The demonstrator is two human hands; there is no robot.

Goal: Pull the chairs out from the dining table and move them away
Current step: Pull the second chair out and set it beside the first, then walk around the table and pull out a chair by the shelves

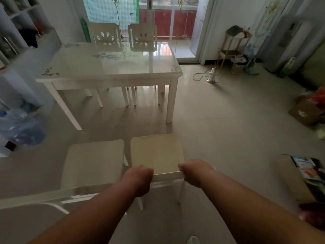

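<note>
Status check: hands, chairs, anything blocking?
Left hand and right hand both gripping near chair backrest. Two far chairs still tucked at table. Floor behind unseen.

No readable text, labels, brands or numbers anywhere. Cardboard box (305, 112) at the right wall carries a pale printed mark on its side, too blurred to make out. Colourful printed packaging (306, 169) on the floor at lower right has graphics, but no lettering resolves. Dining table (109, 67) top shows only a floral pattern, no writing. Water jugs (21, 124) on the left are blurred, no label legible.
</note>
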